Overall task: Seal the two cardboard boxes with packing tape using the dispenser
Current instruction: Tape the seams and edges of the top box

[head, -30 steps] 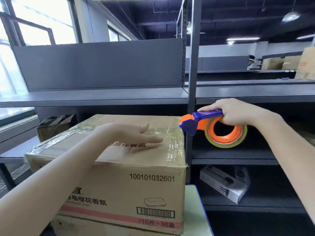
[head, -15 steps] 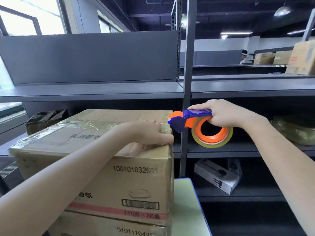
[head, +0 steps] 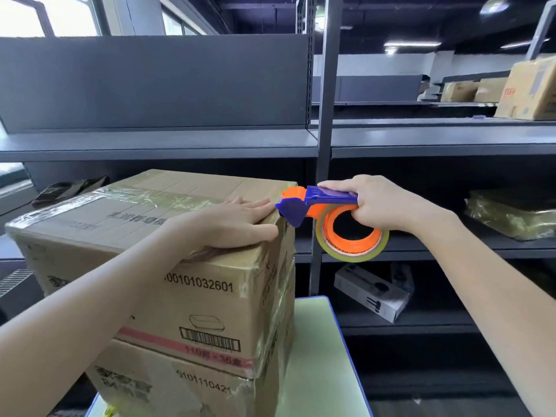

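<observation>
Two brown cardboard boxes are stacked on a pale green table: the upper box (head: 192, 299) sits on the lower box (head: 168, 392). Clear tape runs across the upper box's top. My left hand (head: 228, 227) lies flat on the top's right end, fingers straight, thumb over the front edge. My right hand (head: 382, 206) grips the blue handle of the orange tape dispenser (head: 325, 206), its roll of clear tape (head: 352, 236) hanging below. The dispenser's blue head touches the upper box's top right corner.
Grey metal shelving (head: 421, 142) stands behind, with an upright post (head: 325, 115) just beyond the dispenser. A grey carton (head: 373, 293) lies on a low shelf, a wrapped bundle (head: 514, 215) to the right. The table's bare part (head: 319, 356) shows right of the boxes.
My left hand slid right along the upper box's top to its right end. The dispenser came left until its head met the box's corner.
</observation>
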A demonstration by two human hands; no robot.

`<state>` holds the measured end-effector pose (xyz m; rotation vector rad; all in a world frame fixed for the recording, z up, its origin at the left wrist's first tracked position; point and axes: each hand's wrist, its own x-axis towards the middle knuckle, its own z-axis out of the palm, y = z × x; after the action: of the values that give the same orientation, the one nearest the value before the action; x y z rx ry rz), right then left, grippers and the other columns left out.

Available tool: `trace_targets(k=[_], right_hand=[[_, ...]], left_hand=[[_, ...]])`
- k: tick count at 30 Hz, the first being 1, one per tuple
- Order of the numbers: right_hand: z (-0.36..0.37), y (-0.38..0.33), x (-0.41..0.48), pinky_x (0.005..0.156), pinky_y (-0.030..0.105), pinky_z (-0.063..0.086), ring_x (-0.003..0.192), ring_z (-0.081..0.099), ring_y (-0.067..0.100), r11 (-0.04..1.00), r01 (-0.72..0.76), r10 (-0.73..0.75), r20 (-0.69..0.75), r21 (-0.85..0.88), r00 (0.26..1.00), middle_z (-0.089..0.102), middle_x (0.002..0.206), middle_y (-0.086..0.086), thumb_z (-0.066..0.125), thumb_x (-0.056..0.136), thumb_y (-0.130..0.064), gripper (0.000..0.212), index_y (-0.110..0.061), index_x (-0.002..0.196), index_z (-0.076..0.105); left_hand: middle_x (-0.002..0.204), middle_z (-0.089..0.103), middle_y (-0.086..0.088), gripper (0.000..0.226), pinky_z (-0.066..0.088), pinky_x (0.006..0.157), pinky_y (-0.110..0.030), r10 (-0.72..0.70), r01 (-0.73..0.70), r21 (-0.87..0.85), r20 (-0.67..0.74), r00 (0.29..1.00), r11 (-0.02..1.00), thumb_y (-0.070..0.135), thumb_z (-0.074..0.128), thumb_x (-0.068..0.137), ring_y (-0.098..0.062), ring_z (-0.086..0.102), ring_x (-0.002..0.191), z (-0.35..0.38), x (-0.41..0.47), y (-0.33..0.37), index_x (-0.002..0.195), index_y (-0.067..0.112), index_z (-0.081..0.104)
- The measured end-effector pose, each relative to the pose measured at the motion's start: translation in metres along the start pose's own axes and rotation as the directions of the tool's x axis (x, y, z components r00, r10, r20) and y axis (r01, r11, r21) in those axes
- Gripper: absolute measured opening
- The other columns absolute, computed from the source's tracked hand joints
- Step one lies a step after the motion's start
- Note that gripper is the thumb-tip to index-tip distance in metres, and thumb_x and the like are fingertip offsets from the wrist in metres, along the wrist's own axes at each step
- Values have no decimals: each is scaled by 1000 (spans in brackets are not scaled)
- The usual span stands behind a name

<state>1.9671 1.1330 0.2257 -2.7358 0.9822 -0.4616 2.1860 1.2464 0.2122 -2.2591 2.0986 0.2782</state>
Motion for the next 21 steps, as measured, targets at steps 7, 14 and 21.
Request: trace_targets(k=[7,14,21], right_hand=[[-13,23,-28,66,22,41,80,48,12,995,-89,87,-31,-44,996,42,89,-8,42,85,5,72,-47,135,39],[-9,22,-33,67,25,42,74,47,15,996,-56,54,-34,-66,998,40,84,-3,42,88,3,81,-59,134,20],[23,12,-31,74,33,49,80,51,20,994,-74,80,75,-81,994,38,85,-7,39,86,2,80,-62,132,27]], left_hand=[[157,0,17,95,11,115,-48,-11,11,12,-14,1000,1000,73,13,58,-23,-2,146,-2,-8,7,148,43,2],[156,0,17,105,15,112,-48,3,-2,52,-6,1000,999,75,7,47,-23,1,146,-4,-7,4,148,43,1],[157,2,13,88,12,113,-49,35,-34,38,-42,999,999,72,7,50,-29,0,145,2,-8,5,137,62,-1]])
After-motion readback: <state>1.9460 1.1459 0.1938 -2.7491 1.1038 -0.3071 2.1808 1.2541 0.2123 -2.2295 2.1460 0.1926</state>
